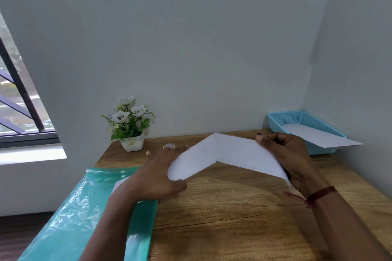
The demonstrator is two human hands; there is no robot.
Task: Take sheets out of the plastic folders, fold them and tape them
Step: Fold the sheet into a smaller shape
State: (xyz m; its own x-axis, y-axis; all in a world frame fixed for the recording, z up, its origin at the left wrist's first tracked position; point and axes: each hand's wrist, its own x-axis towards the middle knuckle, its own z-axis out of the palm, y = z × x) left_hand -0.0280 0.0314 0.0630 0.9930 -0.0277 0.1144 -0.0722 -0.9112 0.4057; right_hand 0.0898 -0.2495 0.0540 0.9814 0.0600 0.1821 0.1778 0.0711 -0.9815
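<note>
Sheet of white paper hangs in the air over the middle of the table, nearer its far edge than its near one. It is bent into a shallow peak with the crease pointing away from me and both ends sloping down. The wood below and in front of it, toward the near edge, lies bare. My left hand grips the left end, thumb curled along the lower edge and fingers spread behind the paper. My right hand pinches the right end, fingers curled round it, with a red thread tied at the wrist. The paper is thin, matte and smooth, its edges straight. The table is brown wood with a clear grain and a few dark cracks. Along its left edge lies a green plastic folder, glossy and wrinkled, with punched holes down one side and white paper showing under my left wrist. Just behind my left fingers sits a small clear round thing; I cannot tell what it is. At the far left corner stands a white pot of flowers, and at the far right corner a blue mesh basket holds a white page that juts past its front rim.
</note>
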